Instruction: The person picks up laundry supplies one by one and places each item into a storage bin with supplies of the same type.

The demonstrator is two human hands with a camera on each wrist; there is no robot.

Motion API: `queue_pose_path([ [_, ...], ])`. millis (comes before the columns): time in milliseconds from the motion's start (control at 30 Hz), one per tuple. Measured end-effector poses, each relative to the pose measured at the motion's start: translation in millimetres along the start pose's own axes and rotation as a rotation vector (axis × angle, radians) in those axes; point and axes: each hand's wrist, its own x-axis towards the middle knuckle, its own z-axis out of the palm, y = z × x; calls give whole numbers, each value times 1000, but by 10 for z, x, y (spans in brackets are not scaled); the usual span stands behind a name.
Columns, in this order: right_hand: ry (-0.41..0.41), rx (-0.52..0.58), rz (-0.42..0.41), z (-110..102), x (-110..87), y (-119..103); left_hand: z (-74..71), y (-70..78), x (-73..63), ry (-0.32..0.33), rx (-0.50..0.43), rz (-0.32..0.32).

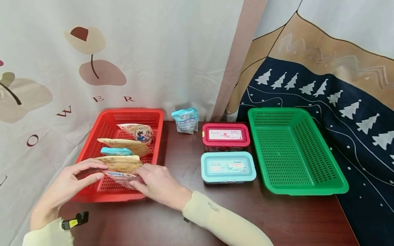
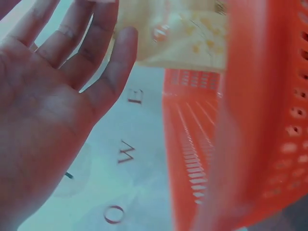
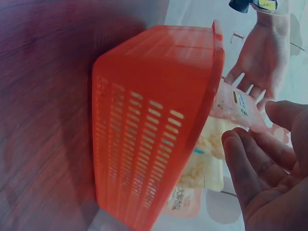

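Here, left of 2 hands point(image 1: 66, 181) spread beside, right point(image 1: 161, 183) pinching pink packet point(image 1: 122, 178), green basket point(image 1: 286, 155) head view only

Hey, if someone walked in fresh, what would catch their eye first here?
Probably the bright red perforated plastic basket on the person's left, with the left hand and right hand at a pink printed packet near its front. Next, the green perforated plastic basket on the right, then the deep-pink and pale-blue lidded rectangular boxes between them.
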Motion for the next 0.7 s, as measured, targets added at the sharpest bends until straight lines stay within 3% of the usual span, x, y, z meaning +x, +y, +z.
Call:
queue_pose_path([
  [200, -1, 22, 17, -137, -113, 116, -15, 242, 69, 102, 32, 95],
  [333, -12, 22, 34, -303, -191, 224, -38, 472, 115, 147, 158, 141],
  [433, 5, 11, 45, -462, -253, 317, -43, 687, 196, 158, 245, 244],
  [567, 32, -18, 52, -676, -351, 436, -18, 1001, 363, 163, 295, 415],
  [700, 73, -43, 61, -815, -485, 589, 91, 1288, 528, 162, 342, 483],
])
